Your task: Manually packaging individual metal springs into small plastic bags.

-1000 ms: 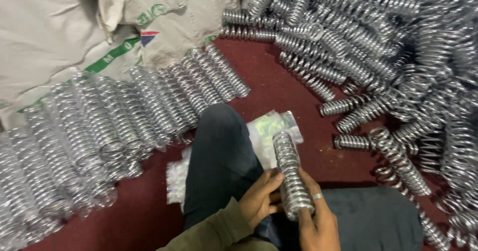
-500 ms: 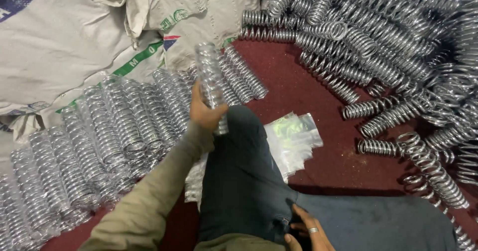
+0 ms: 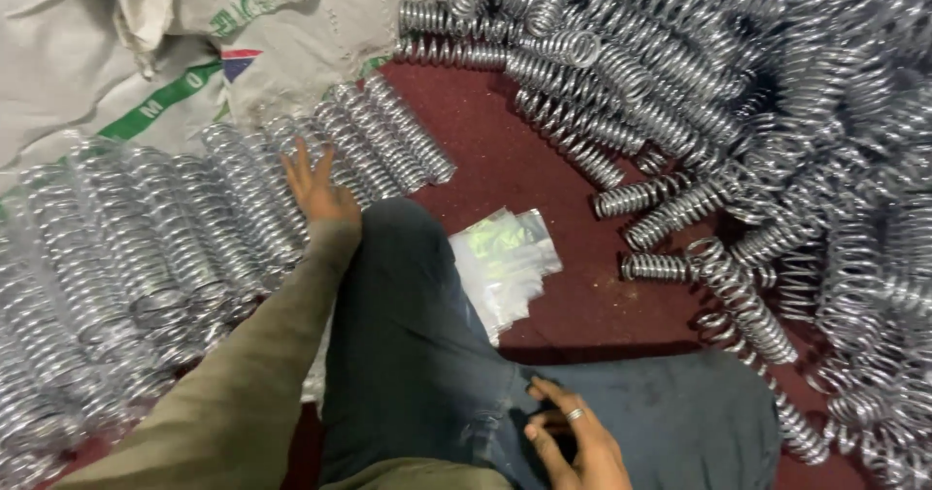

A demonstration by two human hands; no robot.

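- Head view: bagged springs lie in a row on the red floor, against the sacks.
- Left hand, fingers spread, rests on them holding nothing (keep each flush with its neighbour).
- Right hand lies loosely curled, empty, on the knee.

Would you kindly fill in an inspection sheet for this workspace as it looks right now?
Surface: dark red floor covering, bare in the middle.
Job's things: row of shiny metal coil springs in clear wrapping lying side by side at left; loose heap of bare metal coil springs at right.
Clutter: small stack of clear plastic bags beside the person's knee.
Hands: left hand open, fingers spread, resting on the wrapped row; right hand empty, resting on the dark trouser leg, ring on one finger.
Cables: nothing seen.
Surroundings: grey-white woven sacks with green markings, behind the wrapped row.
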